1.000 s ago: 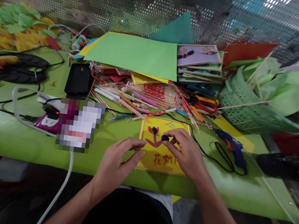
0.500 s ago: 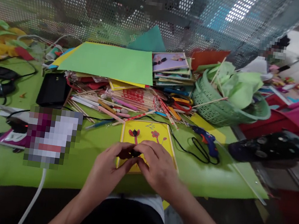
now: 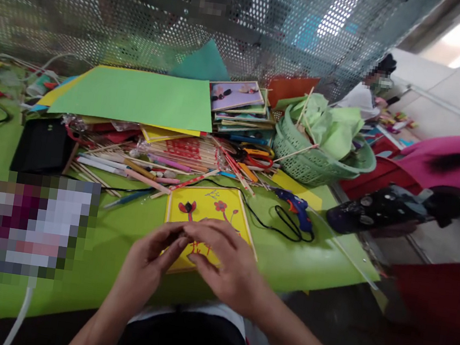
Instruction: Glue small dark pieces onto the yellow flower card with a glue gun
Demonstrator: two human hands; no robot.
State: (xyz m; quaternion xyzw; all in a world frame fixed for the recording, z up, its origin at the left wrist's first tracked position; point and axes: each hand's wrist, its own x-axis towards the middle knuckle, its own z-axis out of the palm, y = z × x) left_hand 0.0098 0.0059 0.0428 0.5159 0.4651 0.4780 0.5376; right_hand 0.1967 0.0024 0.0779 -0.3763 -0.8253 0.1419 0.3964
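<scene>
My left hand [image 3: 147, 261] is over the lower left of a yellow picture card [image 3: 202, 205] with a pale frame. Its thumb and fingers are closed together; whatever is between them is too small or hidden to name. My right hand [image 3: 232, 261] is over the card's lower middle, curved, with thumb and forefinger apart. Its forefinger tip reaches the fingertips of the left. On the card are a red tulip shape [image 3: 182, 206] with a black piece in it, a red flower [image 3: 220, 206] and red marks below, partly covered by my hands.
A blue glue gun [image 3: 301, 214] with a black cord lies right of the card. Behind are sticks and pens [image 3: 149, 169], orange scissors [image 3: 260, 157], green paper [image 3: 138, 97], stacked pictures [image 3: 236, 94] and a green basket [image 3: 300, 159]. A black tray [image 3: 43, 146] is left; people are far right.
My hands have moved slightly apart, the right thumb now away from the fingers. The small dark piece held between them earlier no longer shows clearly. The view has swung to the right.
</scene>
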